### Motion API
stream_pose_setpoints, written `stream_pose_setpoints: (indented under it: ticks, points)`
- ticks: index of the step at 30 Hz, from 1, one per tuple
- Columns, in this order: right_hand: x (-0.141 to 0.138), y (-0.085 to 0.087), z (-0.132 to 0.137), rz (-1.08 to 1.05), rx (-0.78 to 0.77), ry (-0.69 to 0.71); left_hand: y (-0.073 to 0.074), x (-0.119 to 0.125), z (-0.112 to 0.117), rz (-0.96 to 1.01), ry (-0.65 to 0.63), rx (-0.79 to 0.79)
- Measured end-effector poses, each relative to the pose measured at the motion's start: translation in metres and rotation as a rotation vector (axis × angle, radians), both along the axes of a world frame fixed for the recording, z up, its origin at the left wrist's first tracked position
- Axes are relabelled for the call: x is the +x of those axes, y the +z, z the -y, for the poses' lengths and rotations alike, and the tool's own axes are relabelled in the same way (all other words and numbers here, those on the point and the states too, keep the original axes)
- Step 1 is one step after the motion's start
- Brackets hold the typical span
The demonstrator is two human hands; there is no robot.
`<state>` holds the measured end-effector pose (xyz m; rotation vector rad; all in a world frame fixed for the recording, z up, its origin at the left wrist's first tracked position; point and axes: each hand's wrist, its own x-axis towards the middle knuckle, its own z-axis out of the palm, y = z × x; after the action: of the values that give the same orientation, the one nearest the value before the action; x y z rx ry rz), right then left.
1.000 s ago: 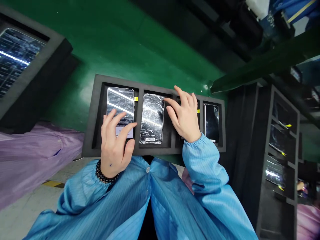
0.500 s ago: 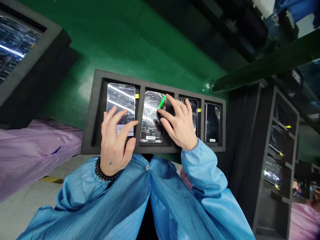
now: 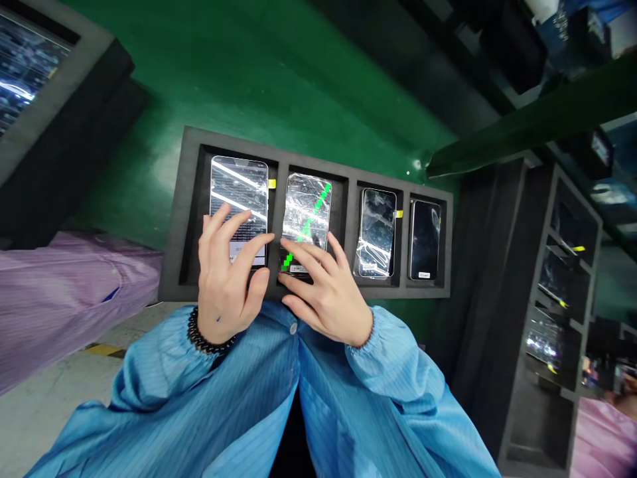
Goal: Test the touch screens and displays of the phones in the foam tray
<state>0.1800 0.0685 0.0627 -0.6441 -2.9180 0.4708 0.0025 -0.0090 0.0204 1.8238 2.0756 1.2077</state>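
A black foam tray (image 3: 169,265) lies before me with smartphones in its compartments. My left hand (image 3: 226,279), fingers spread, rests over the lower part of the leftmost phone (image 3: 239,182), whose lit screen shows text and a pale box. Fingers apart, my right hand (image 3: 331,292) reaches across the lower end of the second phone (image 3: 303,206). A green blocky diagonal band runs over that phone's screen from top right to lower left. To the right lie a film-covered phone (image 3: 377,229) and a dark-screened phone (image 3: 424,239). Neither hand grips anything.
The tray sits on a green tabletop (image 3: 249,79). Another foam tray (image 3: 94,73) is at upper left, and a further tray of phones (image 3: 527,332) stands at right. Pink sleeves of other people (image 3: 74,285) show at the left and lower right edges.
My right hand has moved down and left across the second phone, uncovering the third one. The green band has grown from a short mark into a long diagonal. My left hand stays nearly in place.
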Motion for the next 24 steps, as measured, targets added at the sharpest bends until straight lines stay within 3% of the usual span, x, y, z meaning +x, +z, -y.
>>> stream_pose_setpoints:
  ticks: [4, 9, 14, 19, 24]
  points:
    - [0.001, 0.004, -0.008, -0.009, -0.036, 0.009, 0.000, 0.000, 0.000, 0.010, -0.001, -0.001]
    - [-0.012, 0.008, -0.057, 0.005, 0.086, -0.218, -0.001, 0.000, -0.001, 0.006, 0.003, 0.007]
    - [-0.038, -0.001, -0.093, 0.088, 0.182, -0.220, -0.002, 0.000, -0.001, 0.009, 0.014, 0.014]
    - [-0.047, -0.009, -0.097, 0.147, 0.197, -0.200, -0.003, -0.001, -0.001, -0.006, 0.015, 0.023]
    - [-0.035, -0.006, -0.083, 0.176, 0.173, -0.213, -0.002, 0.000, -0.001, -0.001, 0.014, 0.021]
